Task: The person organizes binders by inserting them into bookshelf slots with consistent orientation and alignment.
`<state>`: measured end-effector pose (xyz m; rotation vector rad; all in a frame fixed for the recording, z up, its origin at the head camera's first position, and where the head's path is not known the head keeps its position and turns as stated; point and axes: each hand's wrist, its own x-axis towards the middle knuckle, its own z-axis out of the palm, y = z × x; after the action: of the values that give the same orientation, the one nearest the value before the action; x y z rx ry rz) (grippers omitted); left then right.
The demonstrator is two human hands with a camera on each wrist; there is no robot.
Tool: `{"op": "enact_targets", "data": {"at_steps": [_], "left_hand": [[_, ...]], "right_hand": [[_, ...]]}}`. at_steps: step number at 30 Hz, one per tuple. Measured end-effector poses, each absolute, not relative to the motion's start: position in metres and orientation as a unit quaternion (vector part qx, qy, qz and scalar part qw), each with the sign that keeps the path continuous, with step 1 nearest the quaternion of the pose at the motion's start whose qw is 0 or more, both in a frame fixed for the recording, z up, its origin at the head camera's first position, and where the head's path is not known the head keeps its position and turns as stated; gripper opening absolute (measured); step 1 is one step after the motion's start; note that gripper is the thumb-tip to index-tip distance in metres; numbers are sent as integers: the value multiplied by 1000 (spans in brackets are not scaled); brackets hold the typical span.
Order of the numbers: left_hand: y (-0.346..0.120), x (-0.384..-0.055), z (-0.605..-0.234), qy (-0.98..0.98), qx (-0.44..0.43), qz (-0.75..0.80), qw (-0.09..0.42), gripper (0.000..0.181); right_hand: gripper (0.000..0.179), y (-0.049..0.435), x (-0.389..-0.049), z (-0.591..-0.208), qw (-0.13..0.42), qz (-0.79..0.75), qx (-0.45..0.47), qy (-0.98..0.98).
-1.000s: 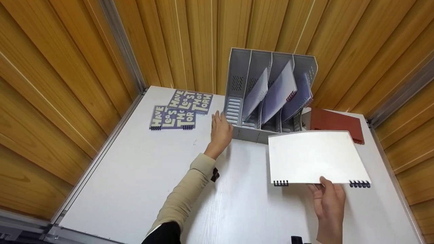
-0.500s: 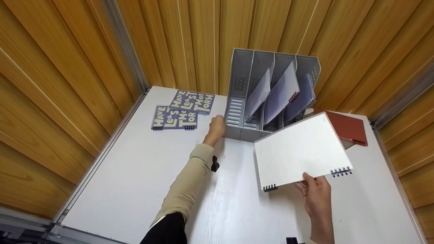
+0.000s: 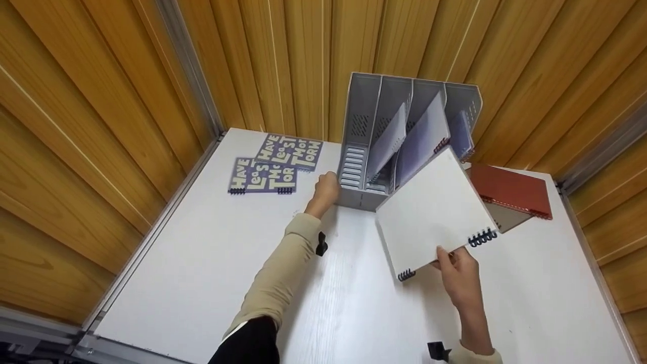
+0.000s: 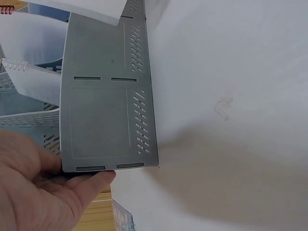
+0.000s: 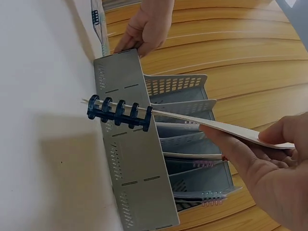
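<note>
A grey four-slot magazine file holder [image 3: 360, 199] stands against the back wall. My left hand [image 3: 324, 194] grips its front left corner; in the left wrist view, thumb and fingers close around the edge of the front panel [image 4: 100, 120]. A spiral notebook [image 3: 432, 215] with a plain white side up and dark blue coils is tilted in the air. My right hand [image 3: 461, 283] pinches its coil-side edge between thumb and fingers. The notebook overlaps the holder's right front in the head view. Its edge shows thin in the right wrist view, coils [image 5: 120, 113] before the front panel.
Three slots hold upright notebooks, including one with red coils [image 3: 424, 134]; the leftmost slot [image 3: 354, 164] shows its slatted floor. Two purple lettered notebooks [image 3: 263, 177] overlap on the left of the white table [image 3: 202, 263]. A red notebook [image 3: 513, 189] lies at the right over a beige one.
My right hand has moved left and turned the white notebook anticlockwise, bringing it over the holder's front. My left hand's fingers have gone from extended to curled around the holder's corner.
</note>
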<state>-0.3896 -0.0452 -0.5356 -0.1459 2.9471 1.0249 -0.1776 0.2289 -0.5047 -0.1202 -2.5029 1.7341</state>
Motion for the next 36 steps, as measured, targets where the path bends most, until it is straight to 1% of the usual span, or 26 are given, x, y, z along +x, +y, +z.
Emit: {"op": "enact_targets", "data": {"at_steps": [4, 8, 12, 15, 18, 22, 25, 27, 33, 36], "left_hand": [[-45, -392, -533, 942, -50, 332, 20, 20], [-45, -391, -532, 939, -50, 339, 30, 21], [-46, -391, -533, 940, -53, 336, 32, 21], [-47, -391, -534, 941, -55, 332, 27, 21], [-47, -392, -535, 944, -54, 325, 19, 20], [-47, -391, -534, 943, -54, 327, 17, 21], [-47, -390, -533, 940, -54, 335, 23, 21], [-47, -389, -532, 938, -54, 341, 26, 21], [-47, -391, -531, 940, -50, 335, 26, 20], [-47, -391, -531, 938, -55, 340, 33, 20]], "right_hand": [[35, 225, -185, -500, 105, 493, -12, -864], [21, 224, -193, -496, 156, 446, 2, -881], [23, 224, -200, -488, 191, 416, 14, -889], [22, 223, -203, -479, 192, 432, 7, -881], [26, 219, -208, -471, 188, 457, -9, -869], [24, 212, -220, -466, 210, 479, -18, -852], [20, 206, -232, -465, 231, 497, -23, -836], [21, 201, -240, -465, 237, 513, -29, -825], [31, 188, -269, -465, 232, 546, -35, -804], [29, 181, -284, -466, 231, 548, -36, -803]]}}
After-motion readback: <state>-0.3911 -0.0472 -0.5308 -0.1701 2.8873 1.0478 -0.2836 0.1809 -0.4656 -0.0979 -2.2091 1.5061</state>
